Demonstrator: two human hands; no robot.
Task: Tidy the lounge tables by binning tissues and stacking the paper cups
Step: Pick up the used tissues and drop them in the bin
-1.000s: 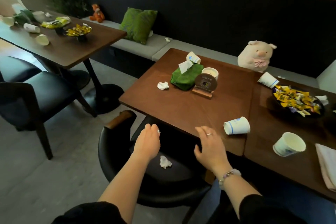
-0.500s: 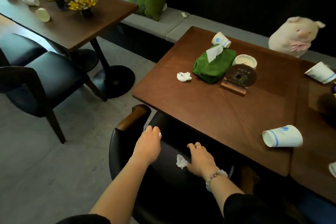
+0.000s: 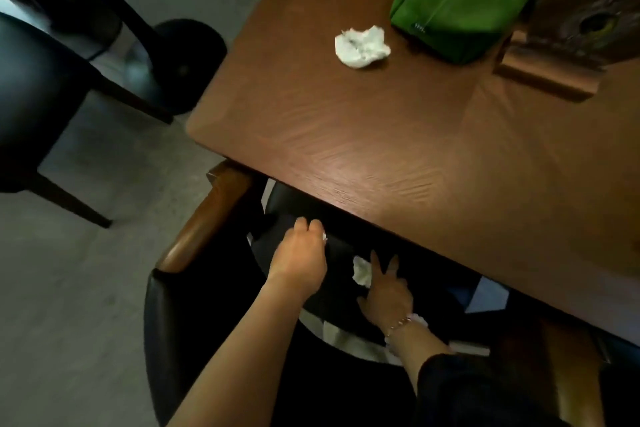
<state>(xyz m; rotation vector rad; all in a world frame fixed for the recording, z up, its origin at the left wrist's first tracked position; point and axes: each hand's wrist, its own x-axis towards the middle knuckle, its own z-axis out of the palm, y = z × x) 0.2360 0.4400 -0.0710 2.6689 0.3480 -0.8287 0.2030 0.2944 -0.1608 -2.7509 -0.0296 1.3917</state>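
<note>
Tissue pouch (image 3: 460, 7) cut by top edge, wooden sign (image 3: 571, 35) blurred, white scrap (image 3: 324, 236) half hidden in left hand (image 3: 301, 255)

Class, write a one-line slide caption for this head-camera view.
Right hand touches a crumpled tissue on the chair seat; left hand pinches a white scrap.

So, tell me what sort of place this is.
Probably a café or lounge seating area: a dark wooden table, a black padded chair with a wooden arm pulled up to it, and a green fabric tissue holder beside a crumpled tissue on top.

A lounge: wooden table (image 3: 346, 135), black padded chairs (image 3: 180, 315).
</note>
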